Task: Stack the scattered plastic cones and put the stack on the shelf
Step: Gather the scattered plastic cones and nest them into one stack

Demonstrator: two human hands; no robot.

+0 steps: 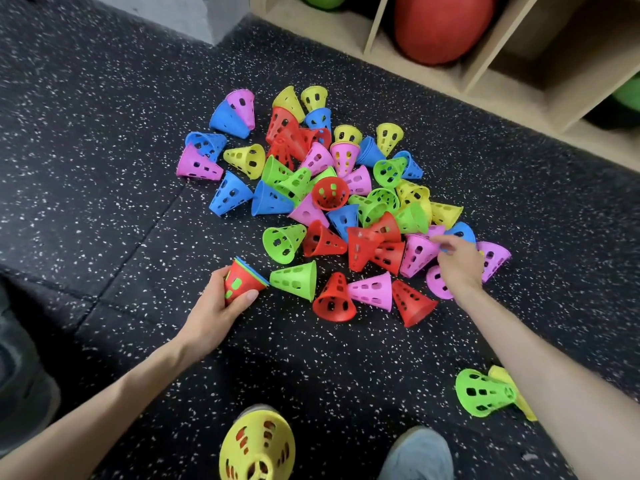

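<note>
Nearest the lens: yellow cone (pixel 257 445), rim upward. Left hand (pixel 216 311) – fingers curled around a short nested stack (pixel 244 280), red outermost, held low over the floor (pixel 104 168). Right hand (pixel 459 261) extends into the cone pile (pixel 332 195); its grip cannot be determined. Shelf (pixel 485 77) beyond – no legible markings

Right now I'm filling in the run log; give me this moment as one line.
left hand: holds small cone stack | right hand: reaching into cone pile, at a pink cone | shelf: no cones
</note>
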